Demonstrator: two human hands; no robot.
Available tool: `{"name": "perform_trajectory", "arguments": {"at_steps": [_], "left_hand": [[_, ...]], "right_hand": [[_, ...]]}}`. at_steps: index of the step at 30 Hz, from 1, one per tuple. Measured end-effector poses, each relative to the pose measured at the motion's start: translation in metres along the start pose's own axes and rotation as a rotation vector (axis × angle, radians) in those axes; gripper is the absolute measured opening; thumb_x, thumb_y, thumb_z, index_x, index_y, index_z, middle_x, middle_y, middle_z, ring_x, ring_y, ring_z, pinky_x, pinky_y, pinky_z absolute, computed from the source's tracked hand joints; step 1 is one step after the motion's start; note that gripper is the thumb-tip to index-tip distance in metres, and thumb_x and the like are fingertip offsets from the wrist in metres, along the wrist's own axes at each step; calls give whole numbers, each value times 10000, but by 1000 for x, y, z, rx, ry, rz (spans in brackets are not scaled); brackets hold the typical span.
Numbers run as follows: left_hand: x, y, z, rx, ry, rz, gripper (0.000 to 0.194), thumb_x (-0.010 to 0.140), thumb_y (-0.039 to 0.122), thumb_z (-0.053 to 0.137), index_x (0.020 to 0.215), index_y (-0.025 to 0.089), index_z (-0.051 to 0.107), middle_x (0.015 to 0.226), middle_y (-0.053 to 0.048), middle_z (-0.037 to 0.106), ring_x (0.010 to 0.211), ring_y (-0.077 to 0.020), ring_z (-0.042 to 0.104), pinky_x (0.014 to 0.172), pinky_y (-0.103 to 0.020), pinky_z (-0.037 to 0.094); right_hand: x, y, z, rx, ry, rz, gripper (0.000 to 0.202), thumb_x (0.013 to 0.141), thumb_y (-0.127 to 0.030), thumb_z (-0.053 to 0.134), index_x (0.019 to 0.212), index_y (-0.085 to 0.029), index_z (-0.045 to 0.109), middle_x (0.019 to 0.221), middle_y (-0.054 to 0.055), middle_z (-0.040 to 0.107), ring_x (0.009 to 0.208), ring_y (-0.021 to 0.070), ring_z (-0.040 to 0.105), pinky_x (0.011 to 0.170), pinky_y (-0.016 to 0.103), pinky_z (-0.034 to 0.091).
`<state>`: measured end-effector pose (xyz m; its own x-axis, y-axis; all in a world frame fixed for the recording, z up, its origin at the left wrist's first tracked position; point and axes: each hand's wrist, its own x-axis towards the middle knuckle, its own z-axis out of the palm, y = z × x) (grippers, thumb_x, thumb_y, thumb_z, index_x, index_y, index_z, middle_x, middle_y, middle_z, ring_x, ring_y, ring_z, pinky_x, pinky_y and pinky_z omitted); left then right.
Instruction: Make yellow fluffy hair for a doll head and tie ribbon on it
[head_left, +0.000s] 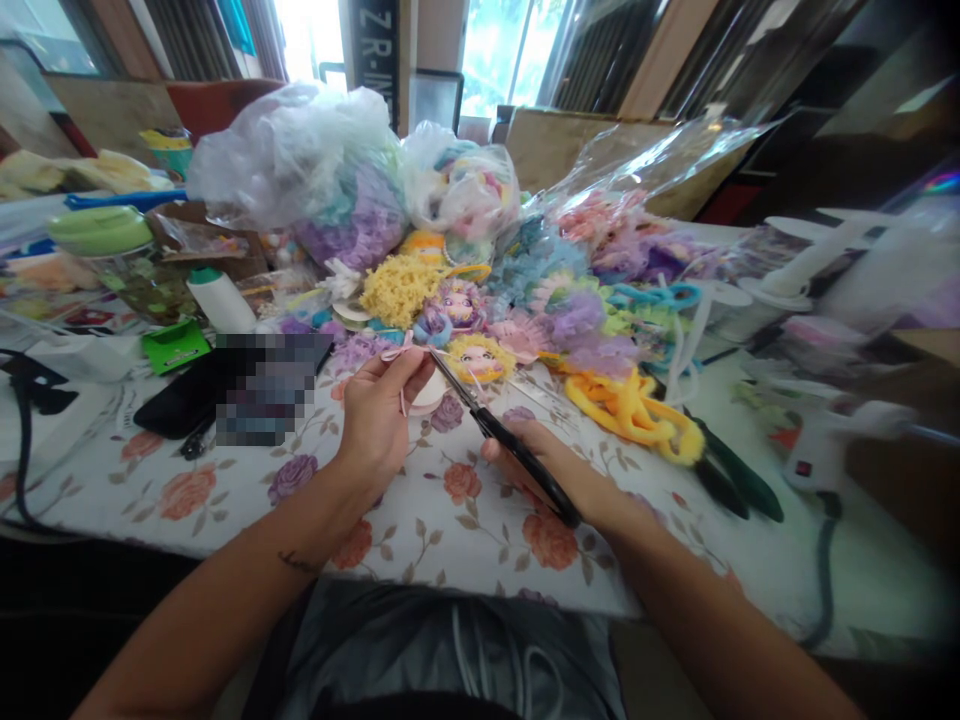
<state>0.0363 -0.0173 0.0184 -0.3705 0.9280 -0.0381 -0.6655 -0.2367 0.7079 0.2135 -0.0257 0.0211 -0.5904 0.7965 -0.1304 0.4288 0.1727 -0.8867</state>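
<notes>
My left hand (382, 405) pinches a thin pink ribbon (409, 347), which looks looped like a small bow above the fingers. Black-handled scissors (491, 425) are gripped in my right hand (551, 465), their blades pointing up and left to the ribbon at my left fingertips. Whether the blades touch the ribbon I cannot tell. Just beyond the blades lies a yellow-haired doll face (480, 358), with a purple-haired doll face (459, 305) behind it. A pale pink ribbon spool (425, 395) sits on the flowered tablecloth (442, 530), partly hidden by my left hand.
Plastic bags of fluffy yarn (352, 210) are heaped at the back. Yellow plush cord (630, 405), dark green-handled pliers (739, 470) and a white glue gun (825, 440) lie to the right. A white thread cone (220, 300) and a dark phone (195, 395) are at left.
</notes>
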Motion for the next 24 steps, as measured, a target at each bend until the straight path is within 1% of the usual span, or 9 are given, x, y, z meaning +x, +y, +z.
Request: {"name": "perform_trajectory", "arguments": {"at_steps": [6,12,18,24], "left_hand": [[-1,2,1,8,-2,-14,78,681,89,716,640,127,662,691,9,690,694,-69,657,785,-190,541],[-1,4,3,47,-3,-18,55,683,110,712,656,124,665,701,1,694,687,-78,657,791,-204,541],[-2,4,3,55,7,-25,58,684,105,706,649,125,664,690,0,692,668,-76,652,776,-202,543],[-2,4,3,57,-3,-19,58,688,113,708,652,126,664,694,-3,695,689,-81,660,774,-197,542]], "right_hand": [[-1,3,3,4,1,24,477,796,-570,549,565,-195,367,442,-72,314,399,57,290,390,216,186],[-2,2,2,-9,3,30,467,796,-557,562,571,-190,381,464,-71,306,410,55,278,393,218,182],[-2,0,3,-19,17,37,497,783,-552,585,533,-188,356,452,-66,296,417,53,267,393,221,179],[-1,4,3,-29,15,43,483,781,-531,597,546,-183,357,459,-70,289,421,48,255,396,217,170]]}}
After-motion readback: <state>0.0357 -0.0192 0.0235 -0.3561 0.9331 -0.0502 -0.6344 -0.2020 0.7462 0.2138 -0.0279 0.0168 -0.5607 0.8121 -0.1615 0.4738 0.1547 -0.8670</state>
